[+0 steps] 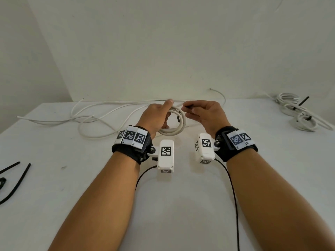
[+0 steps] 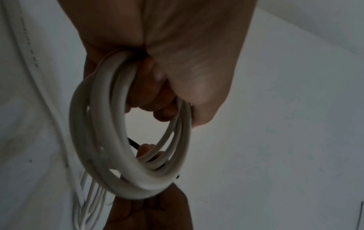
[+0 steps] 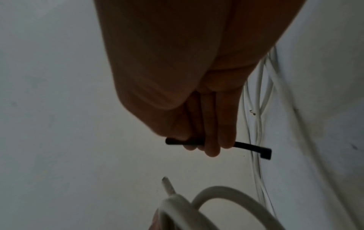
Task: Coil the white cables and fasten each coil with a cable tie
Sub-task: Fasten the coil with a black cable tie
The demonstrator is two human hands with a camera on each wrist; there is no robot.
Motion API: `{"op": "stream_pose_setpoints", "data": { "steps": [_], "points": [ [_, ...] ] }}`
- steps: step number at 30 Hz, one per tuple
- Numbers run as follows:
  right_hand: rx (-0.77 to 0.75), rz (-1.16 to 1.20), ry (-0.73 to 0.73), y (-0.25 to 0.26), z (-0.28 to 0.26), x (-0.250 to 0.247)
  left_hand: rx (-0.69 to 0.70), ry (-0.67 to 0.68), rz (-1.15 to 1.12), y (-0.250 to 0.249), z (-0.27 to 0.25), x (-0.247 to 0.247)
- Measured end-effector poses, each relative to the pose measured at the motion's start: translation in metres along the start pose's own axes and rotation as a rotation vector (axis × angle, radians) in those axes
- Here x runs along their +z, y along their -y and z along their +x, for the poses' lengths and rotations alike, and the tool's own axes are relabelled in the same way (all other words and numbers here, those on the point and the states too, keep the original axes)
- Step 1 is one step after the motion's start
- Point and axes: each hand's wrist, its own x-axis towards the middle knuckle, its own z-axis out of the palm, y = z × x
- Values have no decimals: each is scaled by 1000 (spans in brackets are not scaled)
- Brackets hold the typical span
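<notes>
My left hand point(image 1: 159, 115) grips a coil of white cable point(image 1: 178, 127) above the white table point(image 1: 181, 187), fingers curled through its loops. In the left wrist view the coil point(image 2: 126, 140) hangs from the fist as several turns. My right hand point(image 1: 201, 111) is just right of the coil and pinches a black cable tie point(image 1: 188, 106) near the coil's top. The right wrist view shows that tie point(image 3: 246, 147) held crosswise in the fingertips, its head sticking out to the right, with the coil point(image 3: 197, 207) and a cut cable end point(image 3: 167, 185) below.
Loose white cables point(image 1: 87, 115) sprawl across the back left of the table. Several tied coils point(image 1: 299, 115) lie at the back right. Spare black cable ties point(image 1: 16, 180) lie at the left edge. The wall runs right behind the table.
</notes>
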Motion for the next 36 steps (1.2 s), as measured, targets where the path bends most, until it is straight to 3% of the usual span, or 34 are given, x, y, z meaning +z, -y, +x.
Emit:
{"op": "stream_pose_setpoints", "data": {
  "steps": [7,17,31,36],
  "points": [
    [72,47,21,5,-5,2,-3,60,17,-3,-7,3],
    [43,-65,-137,2,-2,-1,-6,134,48,0,-13,14],
    [122,-256,-19,4,-3,10,-8,149,30,3,-12,12],
    [188,-100,-26,12,-4,7,1,194,46,2,-14,13]
  ]
}}
